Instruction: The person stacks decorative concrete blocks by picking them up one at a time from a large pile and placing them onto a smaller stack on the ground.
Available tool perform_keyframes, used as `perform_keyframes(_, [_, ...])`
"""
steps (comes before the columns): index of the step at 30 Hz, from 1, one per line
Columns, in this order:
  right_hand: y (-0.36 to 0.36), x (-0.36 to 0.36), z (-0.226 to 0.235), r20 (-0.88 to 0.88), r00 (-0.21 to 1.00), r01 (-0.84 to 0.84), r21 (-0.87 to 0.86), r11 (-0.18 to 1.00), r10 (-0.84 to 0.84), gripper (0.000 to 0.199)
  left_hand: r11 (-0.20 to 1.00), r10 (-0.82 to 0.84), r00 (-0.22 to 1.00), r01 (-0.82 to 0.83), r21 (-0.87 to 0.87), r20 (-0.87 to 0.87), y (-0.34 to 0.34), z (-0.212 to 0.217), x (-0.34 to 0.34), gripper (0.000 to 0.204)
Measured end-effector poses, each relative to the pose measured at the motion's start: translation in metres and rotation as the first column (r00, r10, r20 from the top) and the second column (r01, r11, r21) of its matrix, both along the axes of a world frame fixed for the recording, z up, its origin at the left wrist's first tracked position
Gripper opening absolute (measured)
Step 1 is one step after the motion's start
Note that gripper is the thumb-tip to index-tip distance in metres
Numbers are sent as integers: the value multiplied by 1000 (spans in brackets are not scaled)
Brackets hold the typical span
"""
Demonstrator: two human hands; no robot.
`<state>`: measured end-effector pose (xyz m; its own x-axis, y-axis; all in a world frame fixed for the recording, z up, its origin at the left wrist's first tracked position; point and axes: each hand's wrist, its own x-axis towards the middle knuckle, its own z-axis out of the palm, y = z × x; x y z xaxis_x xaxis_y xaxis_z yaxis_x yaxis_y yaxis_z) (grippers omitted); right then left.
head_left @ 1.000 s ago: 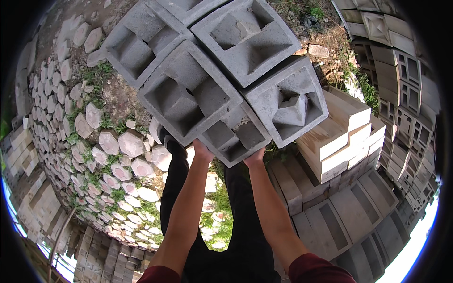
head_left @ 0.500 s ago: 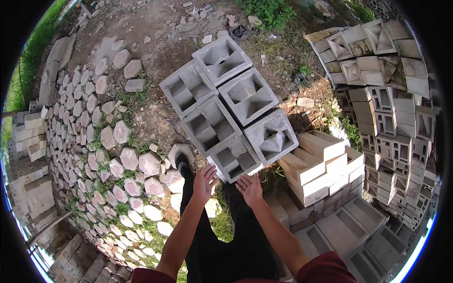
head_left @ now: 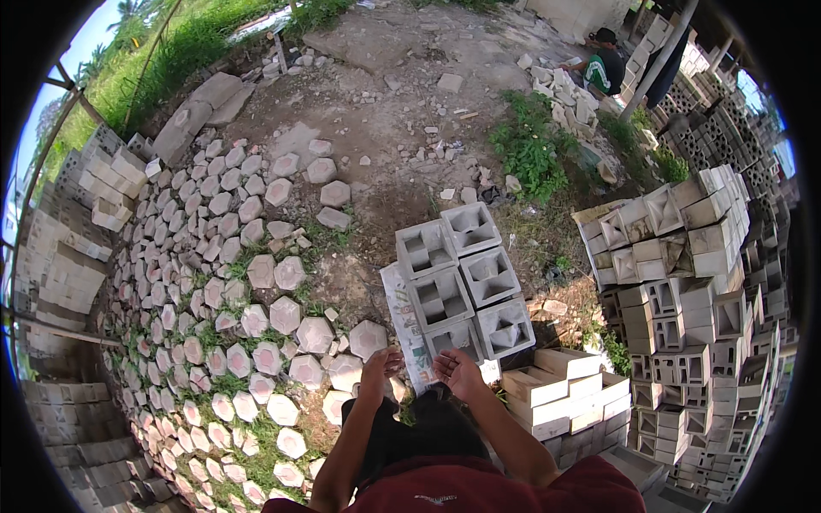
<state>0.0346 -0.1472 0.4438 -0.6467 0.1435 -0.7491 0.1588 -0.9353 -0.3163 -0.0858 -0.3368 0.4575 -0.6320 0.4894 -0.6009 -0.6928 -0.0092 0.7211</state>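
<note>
Several grey hollow concrete blocks stand close together in two rows in front of me, among them a far-left block [head_left: 425, 249] and a near-right block [head_left: 505, 328] with a pointed shape inside. A pale printed sheet or board [head_left: 400, 309] shows along their left side. My left hand [head_left: 381, 369] is left of the nearest block [head_left: 457, 338], fingers loosely bent and holding nothing. Just in front of that block, partly covering it, is my right hand [head_left: 457, 373], its fingers slightly curled and apart with nothing in them. Whether it touches the block I cannot tell.
Hexagonal pavers [head_left: 254, 321] cover the grassy ground at left. Pale rectangular blocks [head_left: 547, 391] are piled at near right, behind them taller stacks of concrete blocks [head_left: 667, 231]. A person [head_left: 603, 68] sits at the far right beside rubble [head_left: 564, 98] and a leaning post [head_left: 663, 60].
My view has tilted up, bringing the far yard and the seated person into sight. My hands have turned from palms up, and their fingers are more bent. The blocks keep the same arrangement.
</note>
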Motion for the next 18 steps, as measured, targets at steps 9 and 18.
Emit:
perform_keyframes(9, [-112,-111,75,-87,986,-135,83,987,143,30,964,265,947,-259,59,-182,-155,74,-49,38])
perform_keyframes(18, [-307,-223,151,-169,758,-594,224,773,631,32,758,642,705,-643,112,-301,-344,155,-74,37])
